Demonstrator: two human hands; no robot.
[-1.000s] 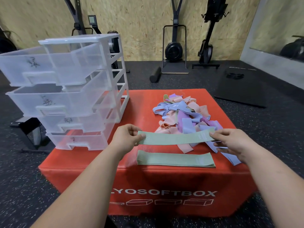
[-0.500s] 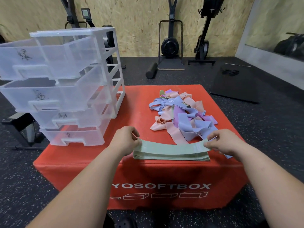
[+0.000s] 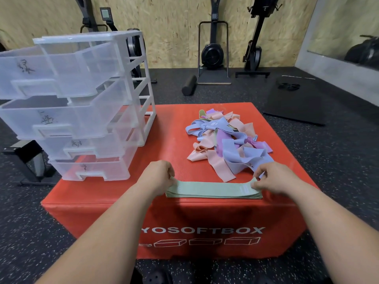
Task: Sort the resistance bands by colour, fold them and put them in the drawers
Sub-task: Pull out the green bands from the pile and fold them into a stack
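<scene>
A flat stack of green resistance bands (image 3: 211,190) lies near the front edge of the red soft box (image 3: 174,140). My left hand (image 3: 159,176) pinches the stack's left end, and my right hand (image 3: 274,178) pinches its right end. Behind them sits a tangled pile of pink, blue and purple bands (image 3: 227,144). A clear plastic drawer unit (image 3: 86,105) stands on the box's left side, all its drawers pulled out.
Dark speckled gym floor surrounds the box. A black foam roller (image 3: 189,85), exercise machines (image 3: 213,52) and a black mat (image 3: 297,101) lie beyond it, against a wooden wall. A dark metal stand (image 3: 30,158) sits left of the box.
Both hands lowered the green band they held stretched above the box onto the green stack and now hold its ends down there.
</scene>
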